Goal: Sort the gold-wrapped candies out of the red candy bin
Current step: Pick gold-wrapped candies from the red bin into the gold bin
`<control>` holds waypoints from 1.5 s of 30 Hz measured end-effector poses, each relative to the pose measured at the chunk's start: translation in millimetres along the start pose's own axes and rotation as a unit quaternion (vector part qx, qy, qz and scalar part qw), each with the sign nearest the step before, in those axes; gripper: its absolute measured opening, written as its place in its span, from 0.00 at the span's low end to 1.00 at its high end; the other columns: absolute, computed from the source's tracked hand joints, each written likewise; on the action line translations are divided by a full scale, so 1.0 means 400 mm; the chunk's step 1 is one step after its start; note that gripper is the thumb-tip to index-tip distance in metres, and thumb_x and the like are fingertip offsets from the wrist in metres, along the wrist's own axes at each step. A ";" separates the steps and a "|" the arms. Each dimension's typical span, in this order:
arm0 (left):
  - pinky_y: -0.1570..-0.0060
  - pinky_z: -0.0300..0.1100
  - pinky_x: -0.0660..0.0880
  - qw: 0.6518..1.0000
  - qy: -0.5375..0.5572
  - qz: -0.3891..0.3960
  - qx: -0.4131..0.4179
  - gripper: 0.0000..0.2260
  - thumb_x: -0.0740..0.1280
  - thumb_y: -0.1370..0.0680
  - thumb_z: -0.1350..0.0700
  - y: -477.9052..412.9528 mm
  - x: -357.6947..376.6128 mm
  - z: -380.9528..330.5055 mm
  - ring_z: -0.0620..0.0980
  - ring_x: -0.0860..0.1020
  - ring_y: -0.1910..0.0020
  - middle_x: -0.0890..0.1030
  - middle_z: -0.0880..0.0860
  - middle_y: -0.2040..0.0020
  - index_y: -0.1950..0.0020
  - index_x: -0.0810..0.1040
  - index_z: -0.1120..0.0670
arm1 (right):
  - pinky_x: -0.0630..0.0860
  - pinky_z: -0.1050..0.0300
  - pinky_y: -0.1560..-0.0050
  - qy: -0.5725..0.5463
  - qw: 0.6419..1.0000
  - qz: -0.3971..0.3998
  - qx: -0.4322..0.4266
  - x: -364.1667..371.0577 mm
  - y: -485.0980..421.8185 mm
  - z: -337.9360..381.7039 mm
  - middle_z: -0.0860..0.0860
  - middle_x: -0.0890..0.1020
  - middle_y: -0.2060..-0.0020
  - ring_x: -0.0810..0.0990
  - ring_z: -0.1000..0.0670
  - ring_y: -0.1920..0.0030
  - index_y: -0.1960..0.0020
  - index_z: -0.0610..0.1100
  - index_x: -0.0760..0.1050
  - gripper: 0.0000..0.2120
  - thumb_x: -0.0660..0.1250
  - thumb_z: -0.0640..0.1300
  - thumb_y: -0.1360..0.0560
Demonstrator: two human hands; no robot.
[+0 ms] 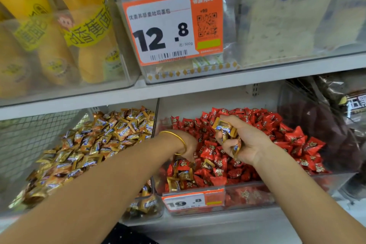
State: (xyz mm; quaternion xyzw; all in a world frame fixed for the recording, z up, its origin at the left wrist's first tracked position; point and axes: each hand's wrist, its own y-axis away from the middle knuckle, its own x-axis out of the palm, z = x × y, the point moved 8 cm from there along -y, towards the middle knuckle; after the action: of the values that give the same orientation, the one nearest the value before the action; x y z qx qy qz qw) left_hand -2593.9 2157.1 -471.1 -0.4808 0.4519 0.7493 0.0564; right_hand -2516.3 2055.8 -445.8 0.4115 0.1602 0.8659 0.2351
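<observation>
Several gold-wrapped candies (183, 175) to clear at seven o'clock in the red candy bin (277, 186). Gripping a fistful of them in right hand (241, 140); left hand (189, 144) dipped among them, grasp hidden. Probably light, crinkly, slippery: pinch by crimped ends.

gold-wrapped candies (111, 132) — glossy foil | red candy bin (257, 198) — clear plastic | bangle (179, 137) shiny metal

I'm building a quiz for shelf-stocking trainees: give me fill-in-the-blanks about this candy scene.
1. The right hand grips a bunch of gold candies; the bangle circles the ___ wrist.
2. The tag on the red bin reads ___.
3. The upper tag reads ___.
Missing: left; 19.8; 12.8
</observation>
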 end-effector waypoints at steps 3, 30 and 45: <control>0.50 0.43 0.73 0.996 -0.049 -0.069 -0.011 0.25 0.65 0.22 0.54 -0.026 -0.007 -0.014 0.55 0.75 0.40 0.73 0.57 0.34 0.28 0.64 0.61 | 0.60 0.69 0.86 0.009 1.000 0.006 -0.001 0.002 -0.002 -0.002 0.45 0.76 0.74 0.74 0.52 0.77 0.59 0.40 0.72 0.07 0.68 0.41 0.26; 0.63 0.41 0.80 0.712 0.601 -0.333 0.141 0.07 0.69 0.25 0.58 0.379 -0.015 0.319 0.46 0.79 0.65 0.77 0.58 0.54 0.49 0.75 0.58 | 0.58 0.69 0.86 0.228 0.963 0.124 -0.073 0.256 0.138 -0.051 0.44 0.76 0.74 0.74 0.51 0.77 0.56 0.40 0.70 0.10 0.70 0.40 0.30; 0.39 0.33 0.63 0.755 0.416 -0.481 0.159 0.16 0.61 0.20 0.56 0.441 -0.004 0.300 0.39 0.66 0.36 0.70 0.44 0.34 0.33 0.70 0.48 | 0.82 0.52 0.59 0.303 0.931 0.107 -0.176 0.316 0.105 -0.036 0.36 0.79 0.49 0.83 0.41 0.54 0.48 0.37 0.75 0.08 0.59 0.30 0.22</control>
State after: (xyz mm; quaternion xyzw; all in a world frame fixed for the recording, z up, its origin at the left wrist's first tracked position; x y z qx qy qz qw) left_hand -2764.8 2142.1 -344.6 -0.8833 0.2525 0.2670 0.2911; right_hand -2608.9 2087.3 -354.3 0.0965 0.0236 0.9836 0.1503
